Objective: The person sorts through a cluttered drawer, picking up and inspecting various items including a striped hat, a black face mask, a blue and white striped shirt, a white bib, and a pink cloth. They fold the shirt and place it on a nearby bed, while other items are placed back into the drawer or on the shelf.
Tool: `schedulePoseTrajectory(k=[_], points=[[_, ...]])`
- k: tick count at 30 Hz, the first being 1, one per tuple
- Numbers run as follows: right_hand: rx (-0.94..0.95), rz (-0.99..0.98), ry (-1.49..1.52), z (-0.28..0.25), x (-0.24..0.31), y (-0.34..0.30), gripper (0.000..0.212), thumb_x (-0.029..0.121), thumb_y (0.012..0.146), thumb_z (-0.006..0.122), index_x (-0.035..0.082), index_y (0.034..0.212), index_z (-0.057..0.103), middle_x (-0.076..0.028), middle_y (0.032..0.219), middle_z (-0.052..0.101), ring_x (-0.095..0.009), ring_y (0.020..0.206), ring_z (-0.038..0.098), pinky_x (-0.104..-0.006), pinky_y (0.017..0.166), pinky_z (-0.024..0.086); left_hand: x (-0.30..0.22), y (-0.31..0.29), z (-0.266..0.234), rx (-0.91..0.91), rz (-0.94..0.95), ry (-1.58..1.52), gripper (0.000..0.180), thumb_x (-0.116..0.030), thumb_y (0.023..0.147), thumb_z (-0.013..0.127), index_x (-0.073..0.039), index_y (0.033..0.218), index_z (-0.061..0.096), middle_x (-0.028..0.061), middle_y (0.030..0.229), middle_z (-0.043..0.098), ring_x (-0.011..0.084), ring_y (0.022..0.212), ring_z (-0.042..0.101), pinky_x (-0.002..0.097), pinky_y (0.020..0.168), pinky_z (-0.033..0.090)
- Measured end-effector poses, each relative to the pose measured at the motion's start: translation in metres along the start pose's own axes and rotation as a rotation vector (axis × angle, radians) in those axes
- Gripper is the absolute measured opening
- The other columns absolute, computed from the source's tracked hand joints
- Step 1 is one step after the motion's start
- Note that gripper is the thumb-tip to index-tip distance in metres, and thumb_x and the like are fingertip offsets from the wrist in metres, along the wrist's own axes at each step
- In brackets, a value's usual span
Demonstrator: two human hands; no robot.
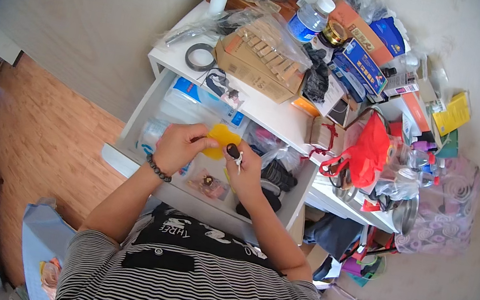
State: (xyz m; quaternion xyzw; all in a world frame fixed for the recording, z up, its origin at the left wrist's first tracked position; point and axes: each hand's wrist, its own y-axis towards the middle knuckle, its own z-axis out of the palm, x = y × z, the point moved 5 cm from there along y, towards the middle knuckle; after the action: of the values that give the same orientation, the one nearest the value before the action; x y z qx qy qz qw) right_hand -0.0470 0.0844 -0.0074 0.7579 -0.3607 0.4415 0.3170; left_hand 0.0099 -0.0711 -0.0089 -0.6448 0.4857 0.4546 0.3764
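Note:
Above the pulled-out white drawer (120, 161), my left hand (177, 148) pinches the left edge of a thin, bright yellow piece (224, 139) with a rounded, wavy outline. Close on its right, my right hand (244, 174) is closed around a small item with a dark brown end (232, 149) and a whitish bit hanging by it. Its exact kind is unclear, and whether the right fingers also touch the yellow piece is hidden. Under my hands the drawer holds a blue-and-white plastic package (195, 95), a small clear bag (209, 184) and a black bundle (278, 174).
On the white desktop beyond the drawer stand an open cardboard box (258, 69), a grey tape roll (200, 57) and a water bottle (311, 19). A red bag (369, 151) and piled boxes crowd the right side. Wooden flooring (55, 141) lies at the left.

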Motion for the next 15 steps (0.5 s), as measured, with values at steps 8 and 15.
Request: schedulePoseTrajectory(k=[8, 15], points=[[-0.022, -0.175, -0.156, -0.003, 0.023, 0.009, 0.021, -0.001, 0.075, 0.062, 0.004, 0.096, 0.057, -0.017, 0.076, 0.062, -0.029, 0.069, 0.065, -0.033, 0.061, 0.049, -0.018, -0.005, -0.022, 0.02, 0.136, -0.343, 0.024, -0.006, 0.08, 0.068, -0.005, 0.104, 0.067, 0.0089, 0.092, 0.066, 0.0166, 0.08, 0.061, 0.0238, 0.072, 0.049], [0.066, -0.148, -0.134, 0.001, 0.035, 0.012, 0.055, -0.012, 0.068, 0.055, 0.007, 0.119, 0.053, -0.016, 0.091, 0.066, -0.027, 0.086, 0.068, -0.0333, 0.07, 0.053, -0.029, 0.003, -0.065, -0.314, 0.391, 0.186, 0.03, 0.007, 0.076, 0.062, -0.004, 0.104, 0.066, 0.008, 0.092, 0.064, 0.0208, 0.092, 0.058, 0.0291, 0.077, 0.047]])
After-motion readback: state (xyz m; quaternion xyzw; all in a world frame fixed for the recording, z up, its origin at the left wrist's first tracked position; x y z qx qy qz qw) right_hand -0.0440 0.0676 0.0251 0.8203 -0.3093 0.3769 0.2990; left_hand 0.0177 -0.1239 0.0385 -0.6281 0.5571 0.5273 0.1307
